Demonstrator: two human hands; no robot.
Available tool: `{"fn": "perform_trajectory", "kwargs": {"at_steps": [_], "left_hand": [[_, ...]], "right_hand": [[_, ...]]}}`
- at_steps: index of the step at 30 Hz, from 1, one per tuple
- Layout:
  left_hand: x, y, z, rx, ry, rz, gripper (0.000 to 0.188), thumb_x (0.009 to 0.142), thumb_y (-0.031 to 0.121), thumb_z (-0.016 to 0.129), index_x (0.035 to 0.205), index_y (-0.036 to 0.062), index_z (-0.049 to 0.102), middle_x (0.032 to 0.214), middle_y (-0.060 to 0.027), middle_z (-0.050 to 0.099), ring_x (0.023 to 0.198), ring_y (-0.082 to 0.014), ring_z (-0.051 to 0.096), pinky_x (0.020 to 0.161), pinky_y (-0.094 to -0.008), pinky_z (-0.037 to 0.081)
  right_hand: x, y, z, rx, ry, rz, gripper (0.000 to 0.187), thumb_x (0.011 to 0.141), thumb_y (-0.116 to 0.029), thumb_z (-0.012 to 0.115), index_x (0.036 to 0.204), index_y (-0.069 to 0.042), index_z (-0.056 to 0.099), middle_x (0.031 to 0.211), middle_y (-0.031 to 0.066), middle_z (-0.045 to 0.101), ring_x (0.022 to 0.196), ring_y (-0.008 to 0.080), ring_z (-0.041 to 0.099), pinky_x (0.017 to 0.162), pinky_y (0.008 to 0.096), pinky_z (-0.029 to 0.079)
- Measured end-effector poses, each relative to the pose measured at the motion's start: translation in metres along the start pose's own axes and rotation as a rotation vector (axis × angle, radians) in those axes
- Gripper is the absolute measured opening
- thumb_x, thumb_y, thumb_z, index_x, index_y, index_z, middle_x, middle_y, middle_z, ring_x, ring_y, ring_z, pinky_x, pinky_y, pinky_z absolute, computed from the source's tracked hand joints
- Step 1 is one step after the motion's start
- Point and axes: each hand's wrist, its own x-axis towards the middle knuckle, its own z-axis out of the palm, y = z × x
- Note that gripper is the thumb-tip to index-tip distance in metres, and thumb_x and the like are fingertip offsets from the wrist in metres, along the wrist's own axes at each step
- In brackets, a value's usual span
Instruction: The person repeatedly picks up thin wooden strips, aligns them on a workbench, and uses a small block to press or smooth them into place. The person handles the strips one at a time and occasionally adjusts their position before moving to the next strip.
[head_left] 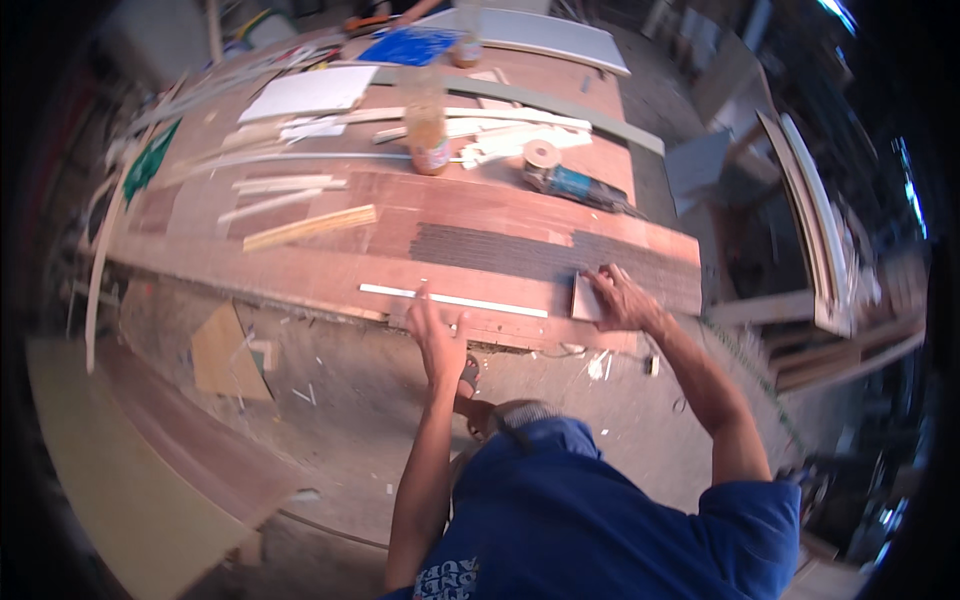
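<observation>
A narrow white strip (450,300) lies along the near edge of the wooden tabletop. My left hand (435,335) is at this edge, thumb and index finger apart, the fingertip by the strip's left part. I cannot tell whether it touches the strip. My right hand (625,302) grips a small flat wooden block (586,298) resting on the board beyond the strip's right end. Its fingers bend over the block's top and partly hide it. Just beyond both hands is a dark, ribbed band (500,250) on the reddish board.
A teal angle grinder (580,186) lies at the right, near a tall clear bottle (428,130). Wood strips (310,228) are scattered at the left. A blue sheet (410,45) and another person's hand (418,10) are at the far side. Panels (800,220) stand on the right.
</observation>
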Motion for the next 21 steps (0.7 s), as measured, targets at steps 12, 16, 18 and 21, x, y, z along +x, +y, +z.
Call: {"fn": "perform_trajectory", "kwargs": {"at_steps": [12, 16, 18, 21], "left_hand": [[0.030, -0.033, 0.050, -0.548, 0.295, -1.042, 0.144, 0.077, 0.045, 0.098, 0.164, -0.0100, -0.002, 0.167, -0.0339, 0.021, 0.157, -0.0393, 0.027, 0.129, -0.0482, 0.032], [0.028, -0.032, 0.055, -0.592, 0.364, -0.961, 0.130, 0.079, 0.037, 0.099, 0.160, -0.0084, 0.007, 0.159, -0.0334, 0.027, 0.151, -0.0367, 0.035, 0.126, -0.0447, 0.035], [0.025, -0.030, 0.053, -0.668, 0.389, -0.918, 0.129, 0.081, 0.034, 0.098, 0.160, -0.0082, 0.006, 0.159, -0.0327, 0.027, 0.149, -0.0366, 0.036, 0.125, -0.0431, 0.036], [0.024, -0.026, 0.048, -0.648, 0.334, -0.984, 0.128, 0.084, 0.036, 0.095, 0.162, -0.0078, 0.003, 0.163, -0.0298, 0.024, 0.152, -0.0351, 0.034, 0.125, -0.0433, 0.036]], "right_hand": [[0.118, -0.173, 0.020, -0.164, -0.091, -0.261, 0.108, 0.080, -0.058, 0.083, 0.162, -0.002, 0.042, 0.134, 0.0313, 0.061, 0.120, 0.0514, 0.067, 0.103, 0.0563, 0.057], [0.122, -0.168, 0.012, -0.237, -0.245, -0.262, 0.110, 0.080, -0.051, 0.088, 0.163, 0.002, 0.037, 0.136, 0.0325, 0.060, 0.120, 0.0522, 0.067, 0.097, 0.0547, 0.061], [0.117, -0.150, 0.009, -0.260, -0.262, -0.292, 0.112, 0.079, -0.052, 0.088, 0.163, 0.002, 0.036, 0.138, 0.0327, 0.059, 0.120, 0.0532, 0.067, 0.097, 0.0554, 0.060], [0.096, -0.118, 0.003, -0.273, -0.318, -0.262, 0.115, 0.077, -0.054, 0.090, 0.165, -0.002, 0.035, 0.143, 0.0334, 0.056, 0.125, 0.0545, 0.064, 0.102, 0.0591, 0.058]]}}
